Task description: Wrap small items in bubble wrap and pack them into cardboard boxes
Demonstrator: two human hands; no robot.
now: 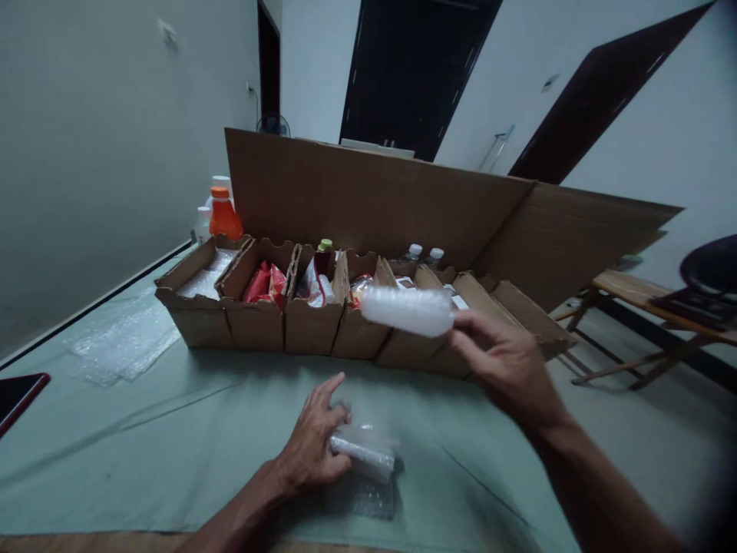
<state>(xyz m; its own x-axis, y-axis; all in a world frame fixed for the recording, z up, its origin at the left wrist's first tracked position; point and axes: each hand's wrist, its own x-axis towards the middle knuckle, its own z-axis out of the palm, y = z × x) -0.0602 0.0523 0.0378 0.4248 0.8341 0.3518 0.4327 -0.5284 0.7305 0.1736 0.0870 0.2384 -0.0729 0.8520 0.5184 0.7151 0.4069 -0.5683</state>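
Note:
My right hand (504, 361) pinches one end of a whitish, translucent cylinder (408, 311), seemingly a roll of bubble wrap, raised in front of the cardboard bins. Whether anything is inside it cannot be made out. On the table, my left hand (316, 442) has its thumb and fingers around the end of a loosely rolled piece of clear bubble wrap (365, 455), its index finger stretched forward. Part of that piece lies flat on the cloth, and its upper edge is blurred.
A row of cardboard bins (256, 326) holds red packets (266, 284) and other goods. Behind stands a tall cardboard panel (368, 188). Bubble wrap sheets (123, 338) lie left on the green tablecloth (173, 438), near a dark red-edged device (23, 399). An orange bottle (224, 215) stands behind the bins.

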